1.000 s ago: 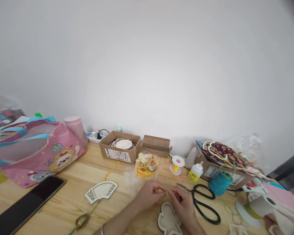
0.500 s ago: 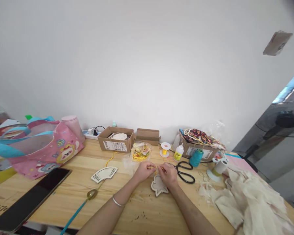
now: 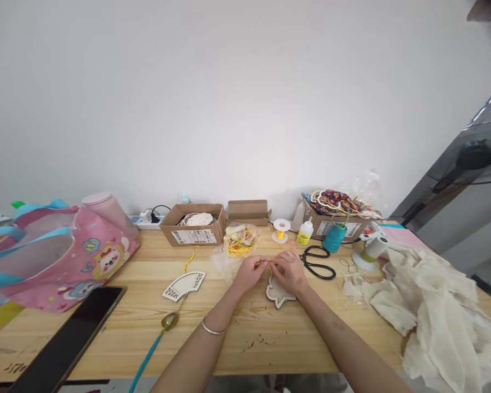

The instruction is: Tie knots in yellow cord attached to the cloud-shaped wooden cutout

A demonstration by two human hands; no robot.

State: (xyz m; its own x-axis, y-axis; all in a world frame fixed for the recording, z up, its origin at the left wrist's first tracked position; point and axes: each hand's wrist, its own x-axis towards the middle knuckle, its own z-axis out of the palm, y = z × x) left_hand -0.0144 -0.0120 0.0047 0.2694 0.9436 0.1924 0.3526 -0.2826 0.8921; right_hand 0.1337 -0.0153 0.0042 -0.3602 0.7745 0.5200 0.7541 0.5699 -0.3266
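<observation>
Above the wooden table my left hand [image 3: 250,273] and my right hand [image 3: 288,271] meet, fingertips almost touching. Each pinches a thin yellow cord [image 3: 272,263], of which only a short bit shows between the fingers. A pale flower-like wooden piece [image 3: 279,295] lies under my right hand, partly covered by it. Just right of that hand are black-handled scissors [image 3: 319,267], their blades mostly hidden. A fan-shaped wooden ornament [image 3: 184,285] with a yellow cord and a teal tassel [image 3: 146,360] lies to the left.
Along the wall stand an open cardboard box [image 3: 194,232], a bag of yellow cords [image 3: 241,240], a yellow thread spool [image 3: 281,231], a glue bottle [image 3: 305,232] and a teal thread cone [image 3: 334,238]. Cream cloth [image 3: 437,311] covers the right side. A phone [image 3: 69,338] and pink bag [image 3: 85,251] occupy the left.
The camera view has shifted, so the table contents sit differently in the picture. Both hands stay pinched together at the cord above the wooden piece.
</observation>
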